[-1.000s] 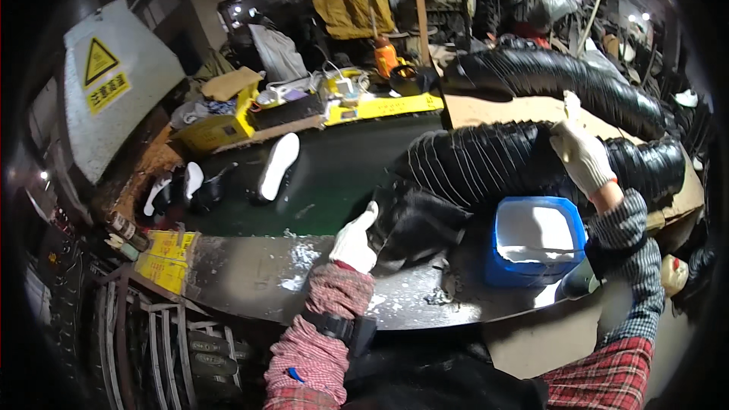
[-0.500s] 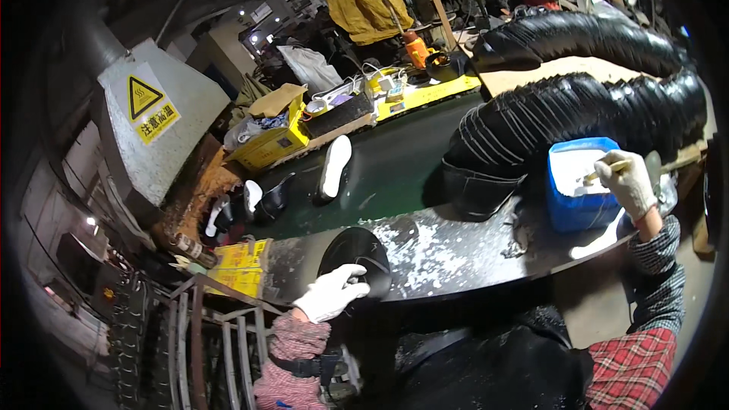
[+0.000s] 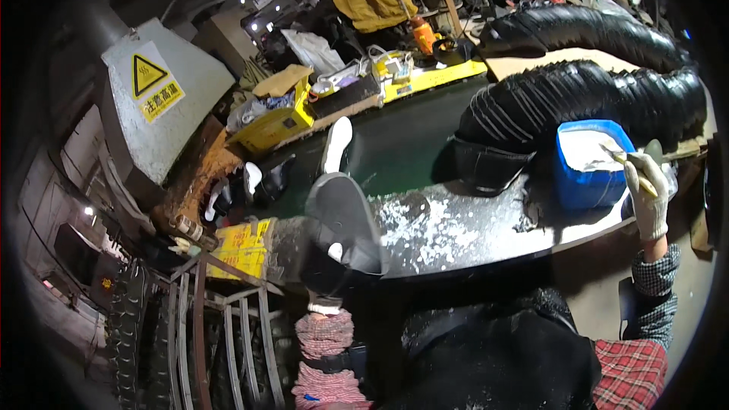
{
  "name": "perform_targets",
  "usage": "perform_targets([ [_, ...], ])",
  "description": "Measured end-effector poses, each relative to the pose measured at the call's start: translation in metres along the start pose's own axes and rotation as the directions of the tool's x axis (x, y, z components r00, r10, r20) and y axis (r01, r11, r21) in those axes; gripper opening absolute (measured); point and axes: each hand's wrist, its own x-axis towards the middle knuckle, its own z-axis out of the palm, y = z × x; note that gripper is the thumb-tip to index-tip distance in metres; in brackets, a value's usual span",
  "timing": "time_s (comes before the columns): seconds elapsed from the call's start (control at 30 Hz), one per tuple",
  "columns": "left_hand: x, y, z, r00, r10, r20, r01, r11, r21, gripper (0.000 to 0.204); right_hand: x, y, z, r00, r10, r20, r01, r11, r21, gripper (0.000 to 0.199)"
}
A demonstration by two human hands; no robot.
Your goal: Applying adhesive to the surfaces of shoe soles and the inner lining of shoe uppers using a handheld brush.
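Note:
Tipped up at the near edge of the bench is a black shoe upper (image 3: 342, 209), its dark grey underside turned toward me. My left hand (image 3: 336, 252), in a white glove, holds it from below; a gloved fingertip shows against the shoe and most of the hand is hidden behind it. At the right, my gloved right hand (image 3: 650, 193) grips a brush (image 3: 621, 157) by its light handle. The brush end is over the white paste (image 3: 588, 149) inside a blue tub (image 3: 594, 188); whether it touches the paste I cannot tell.
A metal ledge (image 3: 425, 239) spattered white borders a dark green belt (image 3: 402, 148). A white sole (image 3: 336, 144) lies on the belt. Long rows of nested black shoe uppers (image 3: 547, 102) curve beside the tub. A metal hood (image 3: 163, 99) and a metal rack (image 3: 231, 334) stand left.
My left hand has lifted and turned the shoe upper, so its underside now faces me. My right hand has shifted slightly right and down, the brush still at the tub.

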Motion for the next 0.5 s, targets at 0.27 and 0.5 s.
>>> perform_targets([
  [0.27, -0.085, 0.098, -0.034, 0.61, -0.421, 0.671, 0.688, -0.137, -0.712, 0.049, -0.012, -0.114, 0.054, 0.943, 0.229, 0.243, -0.319, 0.832, 0.454, 0.014],
  [0.5, -0.108, 0.113, -0.031, 0.556, -0.486, 0.674, 0.751, -0.055, -0.658, 0.043, 0.0, -0.211, 0.171, 0.791, -0.498, 0.354, -0.019, 0.559, 0.829, 0.027],
])
